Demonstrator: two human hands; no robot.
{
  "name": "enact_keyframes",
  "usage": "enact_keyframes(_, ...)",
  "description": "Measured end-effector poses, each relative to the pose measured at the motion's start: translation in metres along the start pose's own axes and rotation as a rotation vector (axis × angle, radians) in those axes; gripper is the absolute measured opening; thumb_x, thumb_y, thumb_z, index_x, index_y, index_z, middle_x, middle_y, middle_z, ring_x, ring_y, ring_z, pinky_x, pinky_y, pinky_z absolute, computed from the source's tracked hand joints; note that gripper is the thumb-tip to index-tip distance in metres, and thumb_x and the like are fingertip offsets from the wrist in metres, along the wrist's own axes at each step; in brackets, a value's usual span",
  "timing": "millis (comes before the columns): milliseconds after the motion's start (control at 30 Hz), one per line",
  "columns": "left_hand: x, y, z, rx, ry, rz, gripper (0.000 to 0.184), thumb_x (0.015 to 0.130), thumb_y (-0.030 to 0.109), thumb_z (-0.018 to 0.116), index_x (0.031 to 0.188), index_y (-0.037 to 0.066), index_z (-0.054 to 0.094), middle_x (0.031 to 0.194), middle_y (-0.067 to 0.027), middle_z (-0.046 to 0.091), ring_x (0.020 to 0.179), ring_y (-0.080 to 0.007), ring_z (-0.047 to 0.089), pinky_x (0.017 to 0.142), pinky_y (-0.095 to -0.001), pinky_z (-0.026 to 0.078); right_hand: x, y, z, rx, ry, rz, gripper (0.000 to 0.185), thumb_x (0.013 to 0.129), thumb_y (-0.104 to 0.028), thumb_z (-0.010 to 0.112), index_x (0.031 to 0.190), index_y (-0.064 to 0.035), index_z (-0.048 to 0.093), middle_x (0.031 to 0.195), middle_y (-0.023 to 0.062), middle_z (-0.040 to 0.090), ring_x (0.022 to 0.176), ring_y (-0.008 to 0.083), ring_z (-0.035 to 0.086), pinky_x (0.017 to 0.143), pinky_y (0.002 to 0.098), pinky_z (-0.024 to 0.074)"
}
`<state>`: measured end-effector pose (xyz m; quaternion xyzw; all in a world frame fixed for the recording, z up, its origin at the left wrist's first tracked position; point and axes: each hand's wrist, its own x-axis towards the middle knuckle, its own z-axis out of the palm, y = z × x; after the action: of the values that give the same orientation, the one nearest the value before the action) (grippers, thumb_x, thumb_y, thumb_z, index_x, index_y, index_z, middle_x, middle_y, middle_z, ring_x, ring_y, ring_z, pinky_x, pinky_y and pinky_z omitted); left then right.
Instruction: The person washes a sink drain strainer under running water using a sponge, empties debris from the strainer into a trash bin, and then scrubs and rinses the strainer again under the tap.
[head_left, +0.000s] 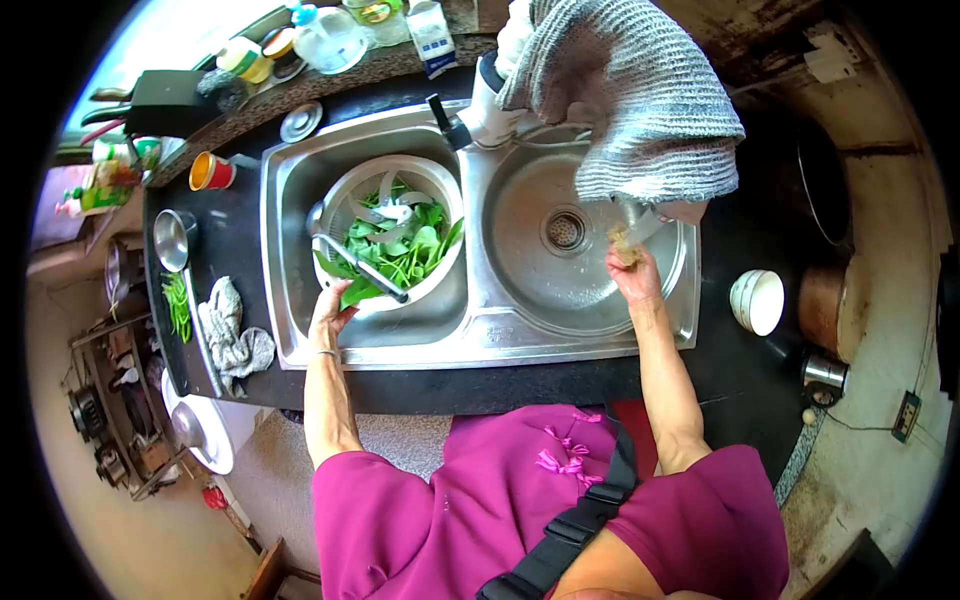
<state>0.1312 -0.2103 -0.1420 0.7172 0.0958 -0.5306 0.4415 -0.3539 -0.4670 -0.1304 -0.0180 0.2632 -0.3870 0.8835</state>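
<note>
My left hand (329,312) is closed at the near left rim of a white colander (447,262), where a few leaves hang over the edge. Leafy greens (425,242) fill the colander, with a white bladed piece (396,212) lying on top. It sits in the left sink basin under a curved metal spout (365,270). Over the right basin's far right side, my right hand (636,277) pinches a tan, fibrous-looking scrubber (624,246). Just above it, a shiny piece (642,226) shows below a grey ribbed cloth (650,110), which hides the rest.
To the left on the black counter are a ladle (175,240), green chillies (177,305), a crumpled rag (232,330) and an orange cup (212,172). White bowls (757,302) stand at the right. Bottles (330,40) line the back ledge. The right basin (525,270) has a drain strainer (566,231).
</note>
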Motion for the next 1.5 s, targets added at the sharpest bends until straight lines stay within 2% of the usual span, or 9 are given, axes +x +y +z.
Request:
enact_keyframes(167,-0.031,-0.007,-0.004,-0.060,0.096,0.036,0.019,0.077,0.017,0.056,0.093,0.007,0.055,0.079,-0.0023,0.058,0.067,-0.0133,0.056,0.056,-0.0265,0.049,-0.014,-0.006,0.007,-0.077,-0.016,0.047,0.028,0.081,-0.027,0.057,0.098,-0.0060,0.049,0.085,0.0084,0.053,0.068,0.0178,0.049,0.055,0.0267,0.0395)
enact_keyframes(233,-0.038,-0.013,-0.010,-0.227,-0.034,0.086,0.018,0.077,0.016,0.055,0.093,0.006,0.055,0.078,-0.0026,0.059,0.067,-0.0123,0.057,0.055,-0.0237,0.048,-0.029,-0.005,0.042,-0.241,0.276,-0.011,0.034,0.081,-0.028,0.056,0.105,-0.0059,0.047,0.098,0.0131,0.055,0.079,0.0225,0.054,0.064,0.0302,0.0455)
enact_keyframes(400,-0.062,-0.020,-0.031,-0.207,-0.084,0.201,0.017,0.078,0.016,0.056,0.090,0.005,0.055,0.076,-0.0034,0.060,0.059,-0.0118,0.057,0.047,-0.0238,0.046,-0.017,-0.012,0.034,-0.242,0.115,-0.001,0.032,0.084,-0.017,0.049,0.113,-0.0038,0.042,0.107,0.0189,0.052,0.086,0.0258,0.054,0.068,0.0333,0.0474)
enact_keyframes(667,-0.115,-0.014,-0.046,-0.439,-0.168,0.341,0.020,0.079,0.009,0.056,0.097,-0.001,0.055,0.089,-0.0094,0.062,0.077,-0.0175,0.060,0.065,-0.0271,0.050,0.015,-0.026,-0.005,-0.200,-0.145,0.147,0.028,0.086,-0.010,0.046,0.114,-0.0050,0.043,0.098,0.0188,0.055,0.078,0.0238,0.053,0.060,0.0305,0.0461)
enact_keyframes(833,-0.139,-0.002,-0.083,-0.567,-0.252,0.390,0.018,0.083,0.007,0.052,0.096,-0.004,0.053,0.089,-0.0110,0.062,0.080,-0.0175,0.061,0.070,-0.0258,0.052,-0.004,-0.008,0.052,-0.175,0.146,0.072,0.029,0.083,-0.014,0.054,0.109,-0.0042,0.046,0.097,0.0188,0.054,0.078,0.0272,0.057,0.068,0.0301,0.0505)
enact_keyframes(1033,-0.136,0.018,-0.125,-0.553,-0.128,0.427,0.019,0.081,0.007,0.054,0.097,-0.003,0.054,0.090,-0.0100,0.062,0.078,-0.0176,0.061,0.070,-0.0275,0.052,0.024,0.003,-0.006,-0.234,0.072,0.007,0.034,0.078,0.001,0.047,0.111,-0.0041,0.042,0.088,0.0160,0.053,0.063,0.0194,0.052,0.048,0.0236,0.0420)
enact_keyframes(1167,-0.116,0.027,-0.162,-0.516,-0.026,0.472,0.022,0.080,0.010,0.055,0.098,-0.002,0.055,0.093,-0.0108,0.062,0.083,-0.0189,0.061,0.072,-0.0305,0.052,0.016,0.011,0.000,-0.330,0.224,-0.070,0.031,0.078,0.000,0.046,0.108,-0.0058,0.046,0.070,0.0054,0.047,0.046,0.0094,0.034,0.034,0.0197,0.0229)
enact_keyframes(1367,-0.088,0.051,-0.223,-0.626,-0.223,0.484,0.023,0.082,0.008,0.050,0.102,-0.003,0.054,0.098,-0.0148,0.061,0.090,-0.0233,0.060,0.079,-0.0386,0.051,0.001,0.018,0.014,-0.332,0.175,-0.093,0.026,0.084,-0.015,0.047,0.110,-0.0068,0.047,0.084,0.0090,0.054,0.062,0.0194,0.051,0.050,0.0295,0.0433)
enact_keyframes(1500,-0.072,0.077,-0.234,-0.605,-0.021,0.459,0.025,0.082,0.017,0.055,0.103,0.002,0.055,0.095,-0.0099,0.062,0.082,-0.0209,0.061,0.073,-0.0344,0.052,0.004,0.031,-0.004,-0.303,0.179,-0.149,0.027,0.085,-0.011,0.047,0.112,-0.0067,0.046,0.105,0.0127,0.051,0.090,0.0250,0.053,0.070,0.0386,0.0480)
